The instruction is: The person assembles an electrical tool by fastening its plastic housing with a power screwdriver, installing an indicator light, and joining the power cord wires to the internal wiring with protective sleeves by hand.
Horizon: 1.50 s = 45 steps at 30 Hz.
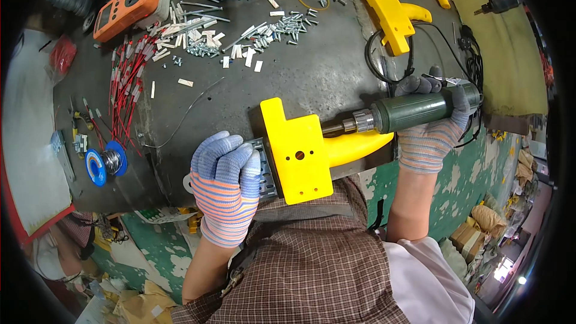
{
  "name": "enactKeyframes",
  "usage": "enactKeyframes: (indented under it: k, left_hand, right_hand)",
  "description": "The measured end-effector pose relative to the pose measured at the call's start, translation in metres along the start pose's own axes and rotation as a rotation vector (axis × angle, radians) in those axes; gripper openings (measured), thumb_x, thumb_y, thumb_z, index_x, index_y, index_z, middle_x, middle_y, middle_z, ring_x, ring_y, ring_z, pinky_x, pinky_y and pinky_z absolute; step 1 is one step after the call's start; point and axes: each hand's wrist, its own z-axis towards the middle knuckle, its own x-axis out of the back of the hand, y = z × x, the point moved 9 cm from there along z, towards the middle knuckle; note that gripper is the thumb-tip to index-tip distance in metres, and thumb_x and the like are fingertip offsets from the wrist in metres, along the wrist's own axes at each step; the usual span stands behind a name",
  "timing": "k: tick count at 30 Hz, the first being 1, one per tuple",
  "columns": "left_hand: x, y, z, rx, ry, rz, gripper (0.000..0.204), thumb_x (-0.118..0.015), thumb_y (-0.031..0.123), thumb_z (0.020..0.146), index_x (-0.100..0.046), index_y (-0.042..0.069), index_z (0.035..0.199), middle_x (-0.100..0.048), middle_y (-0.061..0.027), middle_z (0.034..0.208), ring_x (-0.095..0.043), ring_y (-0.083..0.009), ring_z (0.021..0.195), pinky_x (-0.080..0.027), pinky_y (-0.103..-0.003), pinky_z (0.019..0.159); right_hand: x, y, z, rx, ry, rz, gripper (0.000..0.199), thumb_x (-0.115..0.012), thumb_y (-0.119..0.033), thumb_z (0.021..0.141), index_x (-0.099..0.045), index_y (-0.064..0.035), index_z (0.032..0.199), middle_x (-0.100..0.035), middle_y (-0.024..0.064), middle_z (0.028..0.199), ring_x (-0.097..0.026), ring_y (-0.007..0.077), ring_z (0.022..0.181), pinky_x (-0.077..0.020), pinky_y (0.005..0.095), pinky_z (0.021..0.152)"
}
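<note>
A yellow plastic tool housing (298,165) with a curved handle lies near the table's front edge, in front of me. A perforated metal plate (267,171) shows along its left side. My left hand (226,171), in a striped glove, has its fingers curled together at the plate's left edge; the fingertips are partly hidden. My right hand (435,138), also gloved, is wrapped round a green electric screwdriver (414,110) lying nearly level. Its bit points left and ends at the housing's right edge, above the handle; I cannot tell whether they touch.
Screws (276,33), white strips and red wires (127,78) cover the far left. An orange meter (127,9) stands behind them. A solder spool (107,163) and pliers (78,117) lie left. More yellow housings (393,18) and a black cable (474,60) are at the far right.
</note>
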Motion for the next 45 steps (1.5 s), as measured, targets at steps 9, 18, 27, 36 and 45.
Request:
enactKeyframes:
  k: [9, 18, 27, 36, 45]
  left_hand:
    - [-0.002, -0.001, -0.001, 0.011, 0.015, -0.041, 0.019, -0.073, 0.008, 0.077, -0.063, 0.01, 0.094, -0.063, -0.0079, 0.099, -0.06, -0.0288, 0.098, -0.05, -0.04, 0.084]
    - [-0.002, -0.008, -0.001, 0.105, 0.007, -0.08, 0.019, -0.072, 0.009, 0.079, -0.066, 0.011, 0.096, -0.064, -0.0085, 0.1, -0.062, -0.0279, 0.091, -0.052, -0.038, 0.08]
    - [-0.004, -0.006, 0.004, 0.059, 0.002, -0.092, 0.022, -0.072, 0.006, 0.077, -0.067, 0.012, 0.098, -0.065, -0.0085, 0.099, -0.063, -0.0277, 0.088, -0.052, -0.038, 0.077]
    - [-0.006, -0.001, 0.008, 0.027, -0.006, -0.08, 0.017, -0.064, 0.004, 0.085, -0.064, 0.006, 0.102, -0.063, -0.0106, 0.103, -0.061, -0.0276, 0.096, -0.051, -0.036, 0.082]
    - [0.001, 0.002, -0.023, -0.174, -0.243, 0.281, 0.074, -0.061, 0.065, 0.077, -0.051, 0.011, 0.127, -0.049, -0.0172, 0.13, -0.046, -0.0341, 0.115, -0.035, -0.047, 0.099]
  right_hand:
    - [0.001, 0.001, 0.0, -0.002, -0.085, 0.085, 0.033, -0.07, -0.022, 0.074, -0.056, -0.0006, 0.094, -0.055, 0.0065, 0.073, -0.057, 0.0226, 0.069, -0.0511, 0.0434, 0.08]
    - [-0.002, 0.004, 0.001, -0.033, -0.13, 0.101, 0.035, -0.069, -0.022, 0.075, -0.055, 0.0002, 0.098, -0.054, 0.0058, 0.074, -0.056, 0.0219, 0.072, -0.0494, 0.0433, 0.082]
    - [-0.002, 0.009, 0.004, -0.039, -0.106, 0.095, 0.034, -0.069, -0.024, 0.076, -0.057, 0.0001, 0.097, -0.054, 0.0055, 0.073, -0.054, 0.0208, 0.07, -0.0489, 0.0416, 0.08]
    - [-0.004, 0.003, 0.011, -0.049, -0.062, 0.07, 0.031, -0.069, -0.023, 0.077, -0.058, -0.0008, 0.095, -0.056, 0.0066, 0.073, -0.056, 0.0221, 0.07, -0.0505, 0.0411, 0.079]
    - [-0.005, -0.105, 0.071, -0.016, -0.083, -1.415, 0.05, -0.063, -0.039, 0.085, -0.051, -0.0043, 0.119, -0.065, 0.0182, 0.096, -0.065, 0.0314, 0.083, -0.0539, 0.044, 0.073]
